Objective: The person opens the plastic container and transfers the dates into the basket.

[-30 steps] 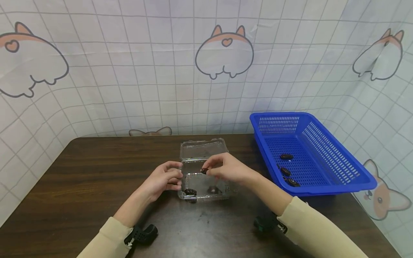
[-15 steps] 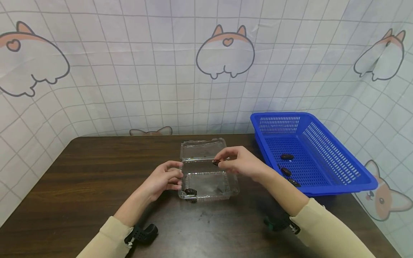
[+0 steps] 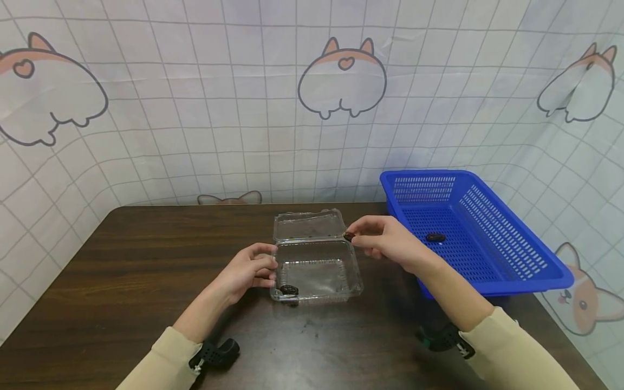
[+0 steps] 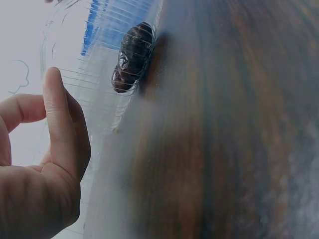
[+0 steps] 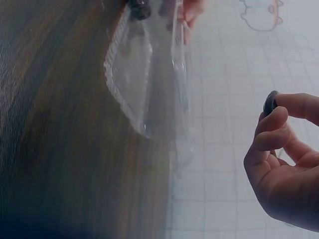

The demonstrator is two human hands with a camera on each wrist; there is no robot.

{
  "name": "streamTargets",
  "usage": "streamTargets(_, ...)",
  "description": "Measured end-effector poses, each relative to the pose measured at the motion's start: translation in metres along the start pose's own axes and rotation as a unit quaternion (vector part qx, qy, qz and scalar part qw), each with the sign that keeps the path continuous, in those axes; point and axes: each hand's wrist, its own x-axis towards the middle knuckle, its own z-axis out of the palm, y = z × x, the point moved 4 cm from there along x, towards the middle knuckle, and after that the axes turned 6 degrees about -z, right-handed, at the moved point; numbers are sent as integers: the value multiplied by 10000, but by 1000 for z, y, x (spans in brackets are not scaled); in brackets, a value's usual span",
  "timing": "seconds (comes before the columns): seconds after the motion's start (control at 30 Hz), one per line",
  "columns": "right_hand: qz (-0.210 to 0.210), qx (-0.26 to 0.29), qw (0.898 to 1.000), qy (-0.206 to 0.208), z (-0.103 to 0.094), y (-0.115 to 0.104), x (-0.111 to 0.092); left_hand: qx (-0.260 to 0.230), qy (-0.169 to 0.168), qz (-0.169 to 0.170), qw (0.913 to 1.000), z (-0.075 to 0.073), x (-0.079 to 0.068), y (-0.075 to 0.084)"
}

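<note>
A clear plastic clamshell box (image 3: pixel 318 273) stands on the table with its lid (image 3: pixel 309 225) folded back. One dark, wrinkled date (image 3: pixel 289 290) lies in its front left corner, also seen through the clear wall in the left wrist view. At the box's left side my left hand (image 3: pixel 251 271) has its fingertips against the wall, fingers loosely bent. My right hand (image 3: pixel 390 241) pinches another date (image 3: pixel 348 236) between thumb and fingertips near the hinge at the box's right back corner. In the right wrist view, this date (image 5: pixel 270 102) shows as a small dark piece above the thumb.
A blue slotted plastic basket (image 3: pixel 497 287) stands at the right, partly behind the right forearm, with a date (image 3: pixel 435 237) visible inside. The wooden table (image 3: pixel 161 260) ends at a wall sheet (image 3: pixel 219 135) with a grid and cartoon corgis.
My right hand, holding the date, has moved right and slightly away, from over the box to its right back corner. Its forearm now covers the basket's nearer dates. The left hand stays put.
</note>
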Motion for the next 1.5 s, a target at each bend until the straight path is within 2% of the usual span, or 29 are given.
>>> streamTargets(0.3,-57,114,9997,226,-22,0,-11,24,-5,1,10000,0,-1,1)
streamTargets(0.67,63,56,9980,623,-48,6,-26,22,-16,4,10000,0,-1,1)
streamTargets(1.07,-47,-24,9954,960,-77,11,-44,14,2,3,10000,1,0,1)
streamTargets(1.5,209,89,9916,1270,-99,26,-58,21,34,-9,10000,0,0,-1)
